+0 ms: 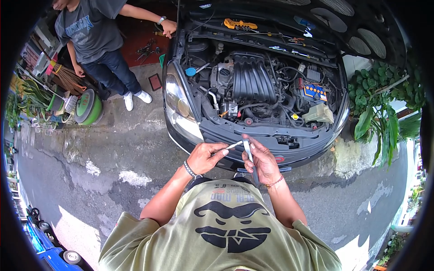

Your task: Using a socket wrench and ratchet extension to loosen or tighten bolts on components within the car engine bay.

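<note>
My left hand (204, 159) is closed, pinching a slim silver rod (234, 145) that looks like a socket extension. The rod's far end meets the head of a ratchet wrench (247, 149); whether the two are joined I cannot tell. Around the ratchet's shaft my right hand (266, 165) is closed, with the dark handle pointing down toward my shirt. Both hands are held up in front of the car's front bumper (217, 142). Beyond them lies the open engine bay, with a black ribbed engine cover (254, 80) in its middle.
A blue-labelled battery (315, 92) and a pale plastic reservoir (319, 114) sit on the bay's right. An orange socket case (239, 24) and loose tools rest along the back ledge under the raised hood. At left, a person (97, 45) stands with one hand on the car.
</note>
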Available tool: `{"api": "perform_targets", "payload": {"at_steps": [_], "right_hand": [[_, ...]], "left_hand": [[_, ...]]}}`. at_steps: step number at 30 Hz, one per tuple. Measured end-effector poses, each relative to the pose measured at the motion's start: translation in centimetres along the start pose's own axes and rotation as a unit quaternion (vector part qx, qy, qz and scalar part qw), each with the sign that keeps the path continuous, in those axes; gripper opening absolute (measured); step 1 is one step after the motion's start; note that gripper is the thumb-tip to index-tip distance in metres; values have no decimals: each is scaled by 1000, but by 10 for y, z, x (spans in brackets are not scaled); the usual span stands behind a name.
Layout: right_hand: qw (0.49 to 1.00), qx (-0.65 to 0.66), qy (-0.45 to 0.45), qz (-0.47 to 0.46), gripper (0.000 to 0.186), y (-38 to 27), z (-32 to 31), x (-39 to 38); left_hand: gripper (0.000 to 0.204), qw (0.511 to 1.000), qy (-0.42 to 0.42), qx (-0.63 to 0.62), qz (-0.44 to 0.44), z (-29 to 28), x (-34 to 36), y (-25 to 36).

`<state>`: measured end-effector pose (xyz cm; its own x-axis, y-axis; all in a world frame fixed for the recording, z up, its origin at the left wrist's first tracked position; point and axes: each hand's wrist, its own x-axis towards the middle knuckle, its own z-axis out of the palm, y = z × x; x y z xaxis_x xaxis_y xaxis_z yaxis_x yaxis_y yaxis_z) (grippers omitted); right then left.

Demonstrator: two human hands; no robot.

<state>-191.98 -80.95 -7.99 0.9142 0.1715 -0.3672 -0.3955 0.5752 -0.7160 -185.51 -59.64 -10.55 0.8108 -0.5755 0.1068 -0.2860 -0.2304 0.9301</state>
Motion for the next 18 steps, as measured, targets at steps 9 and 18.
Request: {"api": "perform_targets", "payload": {"at_steps": [9,18], "right_hand": [[980,181,-63,60,44,7,-17,6],[996,78,-39,31,39,3,-10,3]], "left_hand": [[25,1000,-27,-12,-9,-6,0,3],[22,999,-30,-31,19,-1,0,3]]}}
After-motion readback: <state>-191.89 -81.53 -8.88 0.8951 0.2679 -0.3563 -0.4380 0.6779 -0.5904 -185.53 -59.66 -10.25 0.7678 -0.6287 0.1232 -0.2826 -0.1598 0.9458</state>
